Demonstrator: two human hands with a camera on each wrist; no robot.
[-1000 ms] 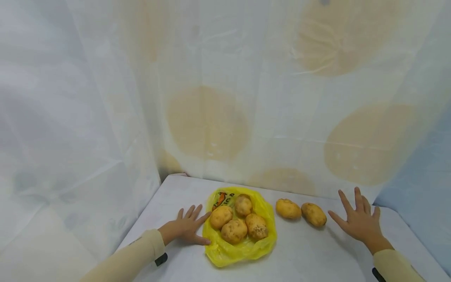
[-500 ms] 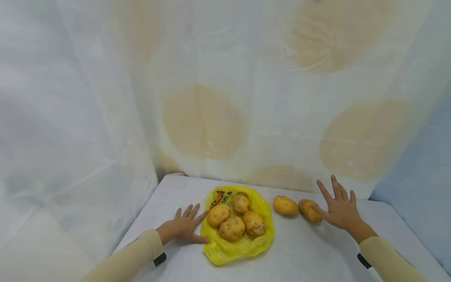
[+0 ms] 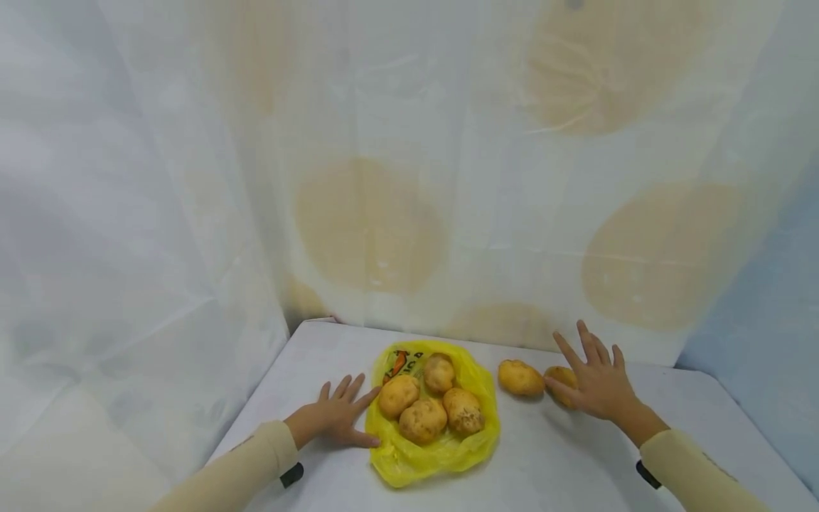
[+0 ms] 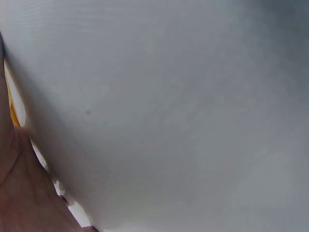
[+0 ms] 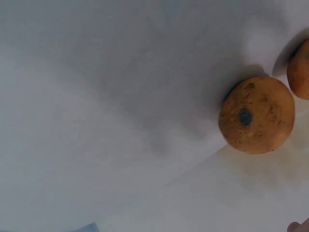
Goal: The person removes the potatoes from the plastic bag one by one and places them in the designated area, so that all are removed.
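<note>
Potato (image 5: 257,116) on the desk (image 3: 544,466) is part-hidden by the right hand (image 3: 596,387), fingers spread, nothing held; probably firm, it is best gripped round its middle. Beside the yellow bag (image 3: 409,469), the left hand (image 3: 335,419) is splayed, empty.

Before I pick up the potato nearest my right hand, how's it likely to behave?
The potato might roll if nudged, given its rounded sides. Its plump, unwrinkled look suggests it's firm rather than floppy. Its matte, blemished skin probably won't be very slippery.
</note>
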